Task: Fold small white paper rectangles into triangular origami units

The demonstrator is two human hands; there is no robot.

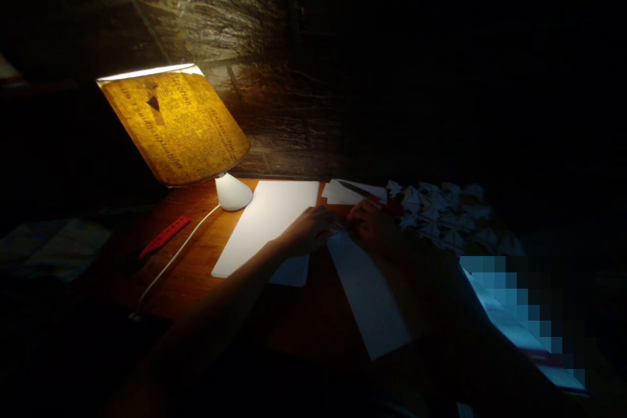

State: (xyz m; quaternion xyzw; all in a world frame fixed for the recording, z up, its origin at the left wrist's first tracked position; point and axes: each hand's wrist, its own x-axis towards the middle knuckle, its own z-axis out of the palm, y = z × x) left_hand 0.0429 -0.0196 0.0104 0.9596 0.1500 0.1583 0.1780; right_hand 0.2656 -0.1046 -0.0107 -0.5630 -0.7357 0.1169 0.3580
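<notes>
My left hand (pixel 311 225) reaches in over the edge of a stack of white paper sheets (pixel 289 209), its fingers bent together. Close beside it, my right hand (pixel 369 225) is curled, with its fingertips facing the left ones. A small pale bit of paper (pixel 336 227) shows between the two hands; dim light and the fingers hide most of it. Below the hands a long white paper strip (pixel 367 300) lies at a slant on the wooden table (pixel 196 241). Past the right hand are several small folded paper pieces (pixel 431 209), heaped together.
A lit lamp with a print-covered shade (pixel 176 127) and white base (pixel 232 192) stands at the left, its cord (pixel 176 258) crossing the table. Red-handled scissors (pixel 355 189) lie on cut paper (pixel 337 194). A red slotted handle (pixel 165 236) lies left. A bright pixelated panel (pixel 514 313) is at right.
</notes>
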